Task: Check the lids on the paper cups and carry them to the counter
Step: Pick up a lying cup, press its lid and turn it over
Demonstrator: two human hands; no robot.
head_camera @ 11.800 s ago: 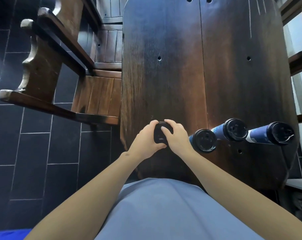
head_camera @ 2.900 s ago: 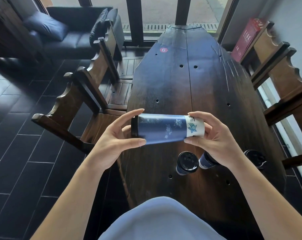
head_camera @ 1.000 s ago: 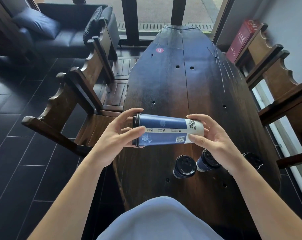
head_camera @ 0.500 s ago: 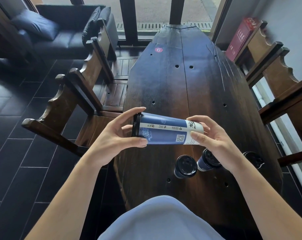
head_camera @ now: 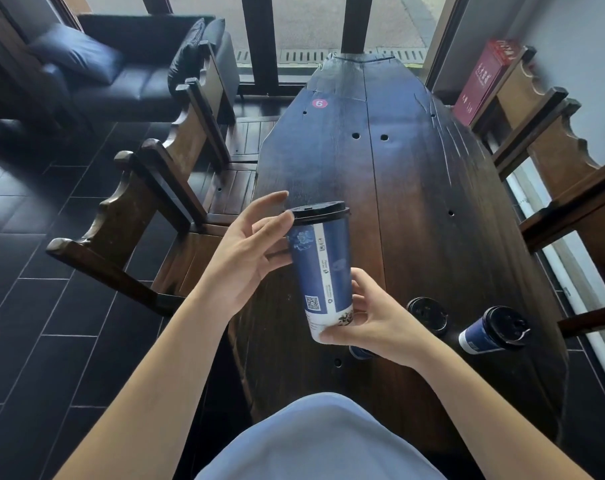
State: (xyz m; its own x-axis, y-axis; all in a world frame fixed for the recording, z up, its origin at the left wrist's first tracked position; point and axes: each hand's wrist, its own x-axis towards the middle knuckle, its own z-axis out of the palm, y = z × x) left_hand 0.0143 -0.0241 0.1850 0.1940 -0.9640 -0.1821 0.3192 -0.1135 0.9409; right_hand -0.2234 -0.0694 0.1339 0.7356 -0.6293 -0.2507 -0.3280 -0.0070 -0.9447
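One cup (head_camera: 321, 268) upright, base in right hand (head_camera: 374, 322)

Both bare forearms are reaching forward; the right hand (head_camera: 370, 320) is gripping the base of a paper cup (head_camera: 320, 268), while the left hand (head_camera: 245, 254), fingers relaxed, is touching its upper side.

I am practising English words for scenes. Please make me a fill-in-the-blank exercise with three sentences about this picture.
1. The right hand holds the blue paper cup by its ____ end.
2. The lid on that cup is ____ in colour.
3. The round sticker on the wooden table shows the number ____.

Missing words: bottom; black; 6
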